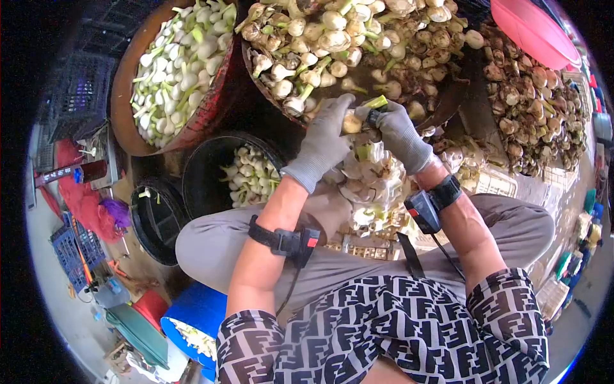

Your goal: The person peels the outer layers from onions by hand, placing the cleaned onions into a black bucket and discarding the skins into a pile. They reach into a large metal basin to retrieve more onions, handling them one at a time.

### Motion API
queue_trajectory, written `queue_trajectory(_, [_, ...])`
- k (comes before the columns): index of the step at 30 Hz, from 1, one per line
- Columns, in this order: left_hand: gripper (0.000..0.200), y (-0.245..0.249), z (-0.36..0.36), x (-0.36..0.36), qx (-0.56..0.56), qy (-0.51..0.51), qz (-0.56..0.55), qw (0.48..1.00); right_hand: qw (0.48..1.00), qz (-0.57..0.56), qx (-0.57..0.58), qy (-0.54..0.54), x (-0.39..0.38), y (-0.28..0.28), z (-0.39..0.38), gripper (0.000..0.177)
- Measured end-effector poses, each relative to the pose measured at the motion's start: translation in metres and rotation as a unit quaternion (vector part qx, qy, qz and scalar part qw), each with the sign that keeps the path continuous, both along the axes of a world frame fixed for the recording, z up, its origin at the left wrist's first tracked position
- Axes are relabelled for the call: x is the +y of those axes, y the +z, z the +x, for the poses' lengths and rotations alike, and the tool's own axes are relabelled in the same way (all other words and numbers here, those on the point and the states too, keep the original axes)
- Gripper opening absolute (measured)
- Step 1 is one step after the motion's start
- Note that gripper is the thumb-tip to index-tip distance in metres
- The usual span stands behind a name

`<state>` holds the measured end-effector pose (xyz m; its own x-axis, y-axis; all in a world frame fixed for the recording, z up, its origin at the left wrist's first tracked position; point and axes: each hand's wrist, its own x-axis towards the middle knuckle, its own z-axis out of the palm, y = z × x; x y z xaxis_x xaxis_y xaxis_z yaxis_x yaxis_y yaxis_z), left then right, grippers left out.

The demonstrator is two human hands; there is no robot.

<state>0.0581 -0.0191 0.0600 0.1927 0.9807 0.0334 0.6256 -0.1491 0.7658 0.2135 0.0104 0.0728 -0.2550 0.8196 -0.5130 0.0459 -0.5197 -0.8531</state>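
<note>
Both my hands wear grey gloves and meet over my lap. My left hand (323,144) is closed round a pale bulb (351,123) with a short green stalk stub (377,102). My right hand (398,133) grips a small dark-handled tool (372,117) pressed against that bulb's top; its blade is hidden. A heap of whitish peelings and trimmed skins (374,185) lies under my hands, between my knees. Black wrist devices with cables sit on both forearms.
A wide basin (448,102) of untrimmed bulbs stands just beyond my hands. A brown basin (121,96) of cleaned white bulbs is at left, a black bucket (198,173) with some bulbs below it. More bulbs pile at right (537,96). A blue tub (192,313) sits by my left leg.
</note>
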Motion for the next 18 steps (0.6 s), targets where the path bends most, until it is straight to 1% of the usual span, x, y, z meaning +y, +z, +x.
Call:
queue_trajectory(2, [0.060, -0.002, -0.001, 0.000, -0.008, -0.006, 0.008, 1.000, 1.000, -0.010, -0.007, 0.006, 0.000, 0.007, 0.004, 0.018])
queue_trajectory(3, [0.059, -0.003, -0.001, 0.000, -0.013, -0.009, 0.013, 1.000, 1.000, -0.010, 0.014, 0.008, 0.000, 0.004, 0.006, 0.018])
queue_trajectory(6, [0.051, -0.004, -0.005, 0.000, -0.044, 0.000, -0.022, 0.999, 0.998, -0.016, 0.067, 0.013, 0.001, -0.011, 0.013, 0.019])
queue_trajectory(8, [0.044, -0.004, -0.016, 0.001, -0.153, -0.004, -0.111, 0.982, 0.996, -0.025, 0.087, 0.011, 0.001, -0.015, 0.017, 0.022])
queue_trajectory(9, [0.041, -0.002, -0.019, 0.002, -0.208, -0.005, -0.155, 0.966, 0.999, 0.025, 0.032, 0.031, 0.000, -0.022, 0.018, 0.023])
queue_trajectory(10, [0.038, -0.001, -0.018, 0.001, -0.325, 0.065, -0.246, 0.911, 0.996, 0.076, -0.024, 0.050, -0.001, -0.029, 0.019, 0.025])
queue_trajectory(11, [0.036, 0.001, -0.015, 0.001, -0.433, 0.133, -0.329, 0.829, 0.987, 0.125, -0.079, 0.069, -0.002, -0.036, 0.020, 0.026])
queue_trajectory(12, [0.034, 0.002, -0.012, 0.001, -0.528, 0.197, -0.402, 0.722, 0.984, 0.146, -0.081, 0.064, -0.004, -0.038, 0.019, 0.027])
queue_trajectory(13, [0.036, 0.000, -0.010, 0.000, -0.546, 0.207, -0.392, 0.711, 0.981, 0.168, -0.082, 0.059, -0.005, -0.039, 0.018, 0.027])
queue_trajectory(14, [0.036, -0.006, -0.012, 0.001, -0.481, 0.169, -0.337, 0.791, 0.977, 0.189, -0.083, 0.055, -0.006, -0.041, 0.017, 0.028])
queue_trajectory(15, [0.037, -0.013, -0.015, 0.003, -0.409, 0.129, -0.278, 0.860, 0.972, 0.212, -0.084, 0.061, -0.005, -0.039, 0.015, 0.028])
queue_trajectory(16, [0.038, -0.020, -0.017, 0.003, -0.331, 0.086, -0.214, 0.915, 0.966, 0.234, -0.085, 0.067, -0.004, -0.038, 0.015, 0.028])
queue_trajectory(17, [0.039, -0.028, -0.012, 0.001, -0.307, 0.083, -0.159, 0.935, 0.960, 0.256, -0.087, 0.072, -0.003, -0.036, 0.014, 0.029])
queue_trajectory(18, [0.040, -0.023, -0.012, 0.001, -0.334, 0.107, -0.163, 0.922, 0.983, 0.174, -0.015, 0.049, -0.004, -0.030, 0.013, 0.028])
